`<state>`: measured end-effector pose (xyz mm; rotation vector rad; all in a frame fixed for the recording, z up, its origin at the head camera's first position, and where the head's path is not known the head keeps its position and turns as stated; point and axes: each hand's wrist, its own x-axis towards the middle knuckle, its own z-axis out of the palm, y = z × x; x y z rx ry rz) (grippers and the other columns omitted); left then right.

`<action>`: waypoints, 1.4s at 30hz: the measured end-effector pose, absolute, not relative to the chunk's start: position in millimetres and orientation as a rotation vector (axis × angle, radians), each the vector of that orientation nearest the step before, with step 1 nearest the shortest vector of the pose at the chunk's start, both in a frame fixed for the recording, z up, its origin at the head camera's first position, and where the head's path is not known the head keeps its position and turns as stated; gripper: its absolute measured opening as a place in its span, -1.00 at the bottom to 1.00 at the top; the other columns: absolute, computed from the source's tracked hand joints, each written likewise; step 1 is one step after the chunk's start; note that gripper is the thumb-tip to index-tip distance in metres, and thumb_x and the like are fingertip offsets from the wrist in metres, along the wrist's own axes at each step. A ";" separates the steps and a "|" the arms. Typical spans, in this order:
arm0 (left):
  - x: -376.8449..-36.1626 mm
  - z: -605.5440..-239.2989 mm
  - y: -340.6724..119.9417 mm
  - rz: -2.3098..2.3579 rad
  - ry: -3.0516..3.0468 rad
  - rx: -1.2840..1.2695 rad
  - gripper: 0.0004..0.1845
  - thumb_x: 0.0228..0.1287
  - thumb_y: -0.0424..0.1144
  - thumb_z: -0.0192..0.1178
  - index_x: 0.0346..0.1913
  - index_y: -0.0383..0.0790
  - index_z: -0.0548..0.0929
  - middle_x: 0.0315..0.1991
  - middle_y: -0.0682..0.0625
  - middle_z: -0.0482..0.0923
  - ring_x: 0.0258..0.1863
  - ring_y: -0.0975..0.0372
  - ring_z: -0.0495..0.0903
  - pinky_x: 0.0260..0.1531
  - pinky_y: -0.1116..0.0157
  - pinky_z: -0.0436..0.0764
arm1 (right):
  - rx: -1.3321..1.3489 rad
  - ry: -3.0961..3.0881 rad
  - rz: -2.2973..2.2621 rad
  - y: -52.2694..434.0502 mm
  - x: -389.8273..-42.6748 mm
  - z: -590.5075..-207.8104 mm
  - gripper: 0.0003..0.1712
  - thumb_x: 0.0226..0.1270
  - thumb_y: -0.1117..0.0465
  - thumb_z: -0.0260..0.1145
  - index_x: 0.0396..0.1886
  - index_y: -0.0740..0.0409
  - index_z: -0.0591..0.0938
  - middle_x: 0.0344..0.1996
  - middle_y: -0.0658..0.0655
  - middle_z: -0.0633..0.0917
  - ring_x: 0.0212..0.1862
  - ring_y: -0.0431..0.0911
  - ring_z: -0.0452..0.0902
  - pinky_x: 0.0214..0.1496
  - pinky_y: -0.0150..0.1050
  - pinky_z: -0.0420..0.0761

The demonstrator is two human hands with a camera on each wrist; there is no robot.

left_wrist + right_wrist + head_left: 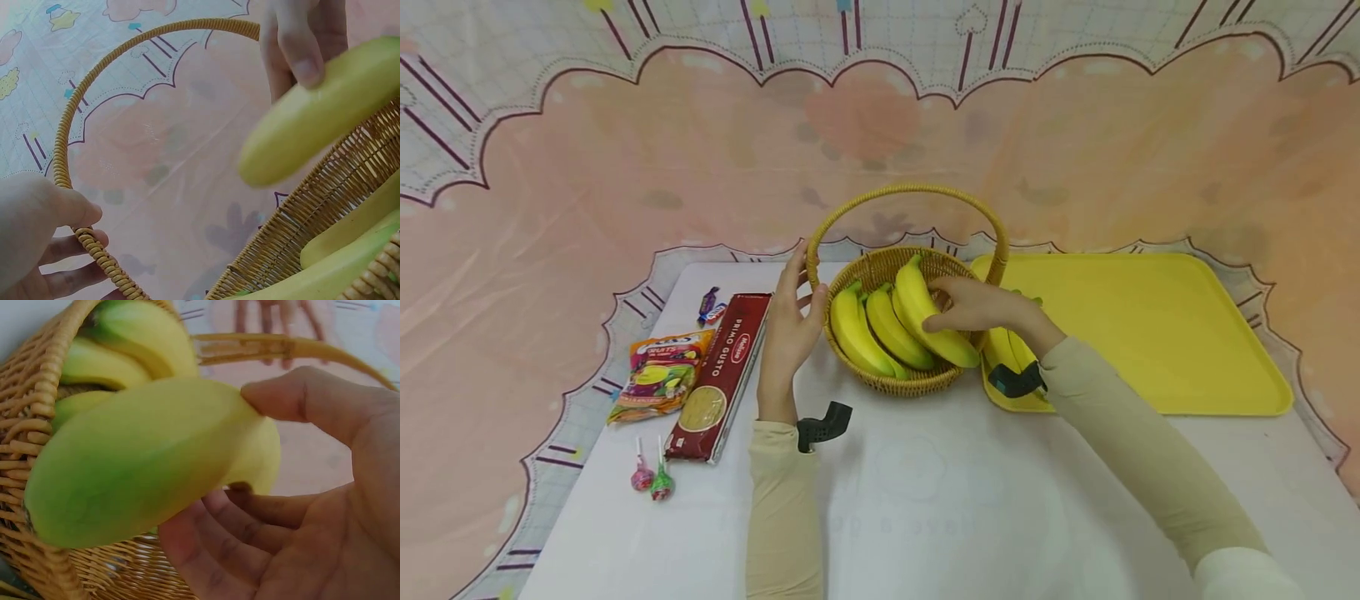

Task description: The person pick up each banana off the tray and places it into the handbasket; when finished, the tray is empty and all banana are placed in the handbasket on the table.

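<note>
Pink cloth with scalloped borders hangs behind my white tabletop (925, 500). My right hand (977, 307) has its grip closed on a banana (928, 321), thumb on top and fingers curled beneath, as the right wrist view shows; that banana lies over the rim of the wicker basket (910, 379), at the 3 o'clock side of the bunch. My left hand (790, 321) grips the basket's arched handle (910, 193) near its base at 9 o'clock, thumb and fingers pinching the woven cord in the left wrist view. More bananas (868, 329) lie in the basket beside the one I hold. At 3 o'clock from the basket, touching it, a yellow tray (1150, 333) carries another banana (1003, 346), partly hidden by my wrist. At 9 o'clock lie a spaghetti box (722, 375), then a snack bag (662, 375), a wrapped candy (709, 305) at 10 o'clock, and two lollipops (651, 479) toward 8 o'clock.
</note>
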<state>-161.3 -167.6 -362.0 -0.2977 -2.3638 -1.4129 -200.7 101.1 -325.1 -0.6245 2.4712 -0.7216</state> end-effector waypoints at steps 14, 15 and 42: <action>-162.6 -361.1 -167.2 -1.402 -2.363 -0.310 -0.35 0.38 -0.26 0.04 0.46 0.16 0.10 0.32 -0.13 0.31 0.28 0.02 0.38 0.11 0.01 0.55 | -0.497 2.300 -0.564 50.7 -229.0 -337.6 -0.12 0.22 -0.03 0.26 0.41 0.25 0.12 0.20 0.21 0.40 -0.03 -0.04 0.53 -0.06 -0.22 0.67; -162.4 -361.3 -167.0 -1.400 -2.365 -0.307 -0.35 0.38 -0.26 0.04 0.46 0.17 0.10 0.32 -0.12 0.31 0.28 0.02 0.38 0.11 0.01 0.56 | -0.491 2.305 -0.562 48.6 -229.1 -339.5 -0.11 0.22 -0.04 0.27 0.41 0.24 0.13 0.19 0.20 0.40 -0.04 -0.04 0.54 -0.07 -0.24 0.67; -159.5 -363.0 -166.0 -1.402 -2.355 -0.310 -0.35 0.37 -0.26 0.04 0.46 0.15 0.11 0.30 -0.12 0.33 0.28 0.03 0.37 0.11 0.02 0.56 | -0.561 2.589 -0.807 78.9 -204.9 -347.3 -0.33 0.36 -0.05 0.14 0.36 0.17 0.29 -0.03 0.18 0.60 -0.17 -0.06 0.56 -0.10 -0.18 0.56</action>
